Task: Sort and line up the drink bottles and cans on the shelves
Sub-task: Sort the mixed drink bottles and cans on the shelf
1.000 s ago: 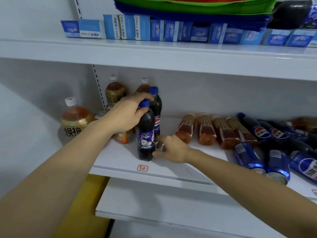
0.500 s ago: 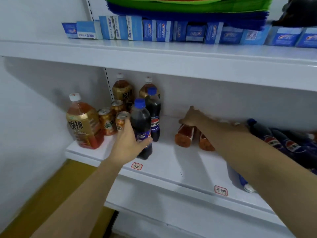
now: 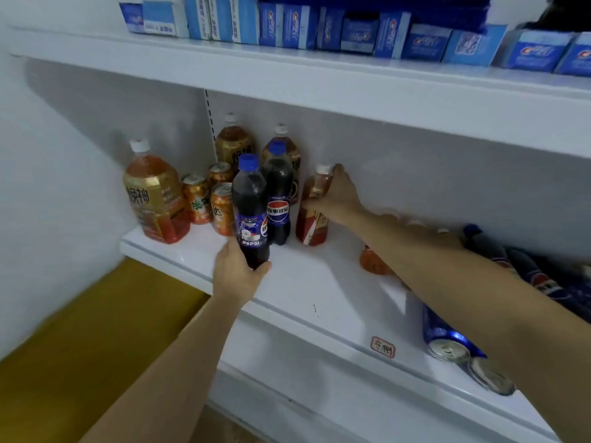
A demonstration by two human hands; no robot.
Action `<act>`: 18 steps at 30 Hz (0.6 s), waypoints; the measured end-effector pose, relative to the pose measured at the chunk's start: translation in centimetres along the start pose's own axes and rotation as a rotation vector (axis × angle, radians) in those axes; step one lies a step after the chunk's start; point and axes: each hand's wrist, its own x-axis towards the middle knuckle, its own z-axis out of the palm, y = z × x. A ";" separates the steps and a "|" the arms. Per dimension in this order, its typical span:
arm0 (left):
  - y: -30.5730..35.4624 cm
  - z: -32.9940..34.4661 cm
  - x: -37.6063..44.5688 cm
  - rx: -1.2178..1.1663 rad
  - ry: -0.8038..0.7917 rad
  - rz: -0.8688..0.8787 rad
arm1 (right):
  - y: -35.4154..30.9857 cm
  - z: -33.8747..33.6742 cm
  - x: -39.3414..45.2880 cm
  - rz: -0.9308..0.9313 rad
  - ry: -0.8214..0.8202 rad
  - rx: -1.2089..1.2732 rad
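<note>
On the white shelf (image 3: pixel 307 292), my left hand (image 3: pixel 235 276) grips the base of an upright dark Pepsi bottle (image 3: pixel 250 215) at the front. A second Pepsi bottle (image 3: pixel 279 206) stands right behind it. My right hand (image 3: pixel 339 196) holds a small red tea bottle (image 3: pixel 311 212) upright to the right of the Pepsi bottles. Three orange cans (image 3: pixel 220 206) and large tea bottles (image 3: pixel 153 199) stand to the left. More red tea bottles (image 3: pixel 372 262) and Pepsi bottles (image 3: pixel 537 273) lie on their sides at the right, partly hidden by my right arm.
Two blue Pepsi cans (image 3: pixel 447 340) lie on their sides near the shelf's front edge at the right. Blue boxes (image 3: pixel 351 30) line the upper shelf. A red price label (image 3: pixel 382 346) is stuck on the shelf front. A yellow surface (image 3: pixel 80 330) lies below left.
My right hand has picked a red tea bottle from the lying row and stood it upright beside the Pepsi bottles. My left hand slid down from the cap to the base of the front Pepsi bottle.
</note>
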 end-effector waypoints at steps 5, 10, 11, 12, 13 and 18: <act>2.1 0.7 -0.6 0.056 0.093 -0.076 | 0.1 0.3 -1.8 -0.072 -0.049 0.003; 1.8 0.9 -1.6 0.011 0.149 -0.083 | 1.7 -3.1 -2.2 0.029 -0.215 -0.084; 1.8 1.0 -2.3 -0.008 0.196 -0.083 | 2.3 -4.5 -2.3 0.052 -0.204 -0.138; 1.8 1.2 -3.2 0.002 0.239 -0.053 | 3.1 -5.9 -2.1 0.077 -0.166 -0.237; 1.7 1.4 -4.1 0.042 0.258 0.017 | 4.1 -7.1 -2.0 0.109 -0.117 -0.376; 3.3 3.9 -4.9 0.222 -0.085 0.508 | 6.5 -8.7 -2.6 0.267 -0.170 -0.711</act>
